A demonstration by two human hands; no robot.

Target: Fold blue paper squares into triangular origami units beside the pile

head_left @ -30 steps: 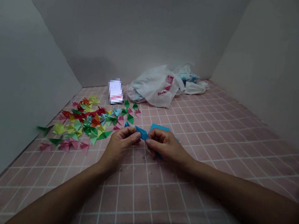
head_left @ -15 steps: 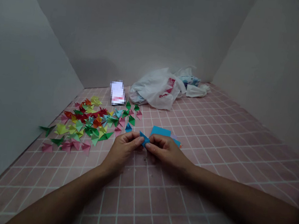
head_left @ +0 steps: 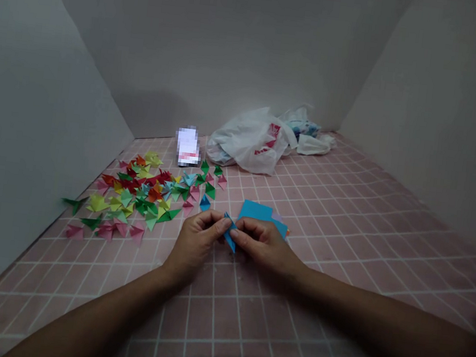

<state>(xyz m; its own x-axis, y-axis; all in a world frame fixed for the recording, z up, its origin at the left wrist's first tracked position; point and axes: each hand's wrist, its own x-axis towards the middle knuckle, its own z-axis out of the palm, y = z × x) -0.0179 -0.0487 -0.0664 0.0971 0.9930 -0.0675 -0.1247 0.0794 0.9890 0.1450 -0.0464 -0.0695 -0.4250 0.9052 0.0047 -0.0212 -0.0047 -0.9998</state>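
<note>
Between my two hands is a small piece of folded blue origami paper, narrow and pointed, slanting down to the right. My left hand is closed, its thumb and fingers pinching the paper's left side. From the right, my right hand pinches the same piece between thumb and bent fingers. Flat blue paper sheets lie just beyond my right hand. A folded blue paper piece rests past my left hand, at the near right edge of a spread of colourful origami pieces.
A lit phone, its screen blurred out, leans near the back wall. White plastic bags lie crumpled to its right. Pink checked cloth covers the surface, with walls at the left, back and right.
The blue paper has been turned in my fingers: it now looks longer and narrower, its tip pointing downward. Both hands stay in almost the same place.
</note>
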